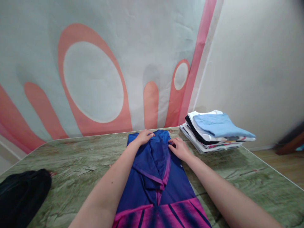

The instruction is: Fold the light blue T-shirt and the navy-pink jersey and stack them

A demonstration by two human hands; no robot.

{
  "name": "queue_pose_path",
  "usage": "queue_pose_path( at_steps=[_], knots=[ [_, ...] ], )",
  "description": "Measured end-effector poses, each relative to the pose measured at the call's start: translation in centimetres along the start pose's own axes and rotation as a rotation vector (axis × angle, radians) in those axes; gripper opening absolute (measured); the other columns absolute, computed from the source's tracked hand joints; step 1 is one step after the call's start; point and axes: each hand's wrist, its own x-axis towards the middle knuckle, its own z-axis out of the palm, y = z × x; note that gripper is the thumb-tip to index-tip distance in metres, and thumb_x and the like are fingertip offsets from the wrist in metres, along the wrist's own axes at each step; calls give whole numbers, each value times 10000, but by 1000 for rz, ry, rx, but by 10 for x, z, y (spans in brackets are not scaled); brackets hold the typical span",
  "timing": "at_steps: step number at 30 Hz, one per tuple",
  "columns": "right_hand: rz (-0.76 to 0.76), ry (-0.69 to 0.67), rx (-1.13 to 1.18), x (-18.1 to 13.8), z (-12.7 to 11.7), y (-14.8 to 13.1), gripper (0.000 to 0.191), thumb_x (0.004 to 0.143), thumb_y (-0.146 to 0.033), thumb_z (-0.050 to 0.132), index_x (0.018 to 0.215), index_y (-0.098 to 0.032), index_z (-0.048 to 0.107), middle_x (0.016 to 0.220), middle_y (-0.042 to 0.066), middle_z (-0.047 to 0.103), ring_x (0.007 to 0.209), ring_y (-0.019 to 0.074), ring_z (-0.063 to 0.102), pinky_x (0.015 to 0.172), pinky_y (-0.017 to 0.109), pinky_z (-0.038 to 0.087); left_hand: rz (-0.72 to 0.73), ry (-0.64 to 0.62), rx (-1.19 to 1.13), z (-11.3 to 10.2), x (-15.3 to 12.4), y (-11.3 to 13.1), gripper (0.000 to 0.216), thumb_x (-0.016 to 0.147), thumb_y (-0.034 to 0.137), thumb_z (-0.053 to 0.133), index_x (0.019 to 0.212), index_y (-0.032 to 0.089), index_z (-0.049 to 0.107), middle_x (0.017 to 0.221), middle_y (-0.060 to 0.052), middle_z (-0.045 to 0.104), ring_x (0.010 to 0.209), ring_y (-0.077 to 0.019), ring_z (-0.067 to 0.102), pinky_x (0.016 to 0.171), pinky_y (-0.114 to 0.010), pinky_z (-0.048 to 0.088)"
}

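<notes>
A blue and pink jersey (156,177) lies lengthwise on the green marbled table (78,164), its sleeves folded inward over the middle. My left hand (143,137) rests on the far left corner of the jersey, fingers curled and pressing on the cloth. My right hand (179,148) sits at the far right edge, fingers bent and pinching the fabric there. Both forearms reach out along either side of the garment.
A stack of folded clothes (213,131) with a light blue piece on top stands at the table's far right corner. A dark garment (21,194) lies at the near left edge. A painted wall rises behind the table; wooden floor shows at right.
</notes>
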Motion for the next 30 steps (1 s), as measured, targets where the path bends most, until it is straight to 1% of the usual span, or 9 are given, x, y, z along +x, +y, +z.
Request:
queue_pose_path(
  at_steps=[2, 4, 7, 11, 13, 17, 23, 27, 30],
  knots=[
    [20, 12, 9, 3, 1, 4, 201, 843, -296, 599, 1015, -228, 677, 844, 33, 636, 876, 193, 564, 828, 322, 421, -1, 10, 4, 14, -1, -4, 269, 894, 309, 466, 912, 213, 717, 1012, -36, 706, 1048, -193, 602, 970, -323, 430],
    [23, 7, 5, 7, 1, 4, 163, 835, -313, 609, 957, -243, 691, 820, 24, 633, 854, 187, 556, 815, 315, 413, -14, 33, 15, 24, -6, -7, 253, 895, 342, 485, 935, 221, 704, 1096, -48, 673, 1119, -202, 562, 1004, -349, 402],
    [26, -3, -3, 10, 1, 0, 110, 817, -329, 623, 845, -248, 691, 791, 15, 628, 824, 181, 546, 789, 305, 403, -35, 49, 28, 32, -12, -12, 234, 874, 385, 544, 954, 219, 688, 1211, -68, 612, 1199, -215, 505, 1033, -371, 372],
    [29, -3, 16, 10, 2, -2, 88, 787, -313, 638, 765, -230, 655, 793, 8, 639, 821, 178, 550, 773, 298, 405, -4, 42, 13, 34, -13, -17, 186, 823, 372, 629, 864, 197, 678, 1231, -87, 595, 1227, -229, 483, 1033, -364, 373],
    [39, 2, 39, 8, 3, -1, 79, 778, -301, 640, 805, -228, 647, 802, 1, 651, 816, 174, 560, 769, 294, 412, 4, 49, 7, 34, -13, -18, 153, 814, 343, 642, 832, 194, 668, 1239, -86, 593, 1214, -229, 495, 1031, -365, 377],
    [65, 1, 76, 6, 5, 1, 200, 789, -335, 632, 961, -234, 660, 824, -1, 668, 797, 168, 585, 763, 292, 426, -4, 64, -1, 35, -13, -19, 136, 830, 321, 616, 812, 192, 655, 1217, -80, 607, 1188, -225, 516, 1029, -373, 386],
    [32, -21, 16, 8, 6, 0, 160, 832, -350, 587, 802, -220, 675, 765, 10, 658, 776, 175, 578, 747, 289, 412, -4, 61, -6, 34, -10, -23, 210, 892, 245, 479, 814, 175, 661, 1176, -92, 623, 1159, -204, 533, 1048, -372, 373],
    [25, -6, -16, 8, 6, -1, 150, 838, -343, 590, 801, -224, 674, 808, 20, 669, 818, 181, 577, 778, 293, 402, -4, 52, -8, 37, -9, -24, 253, 890, 342, 501, 829, 180, 687, 1218, -92, 592, 1169, -224, 523, 1035, -373, 383],
    [27, -1, -30, 8, 7, -2, 161, 846, -353, 585, 796, -227, 673, 803, 21, 664, 820, 185, 574, 770, 294, 396, 1, 72, 8, 39, -10, -24, 299, 863, 437, 542, 776, 187, 681, 1204, -85, 589, 1149, -236, 529, 1020, -377, 391]
  ],
)
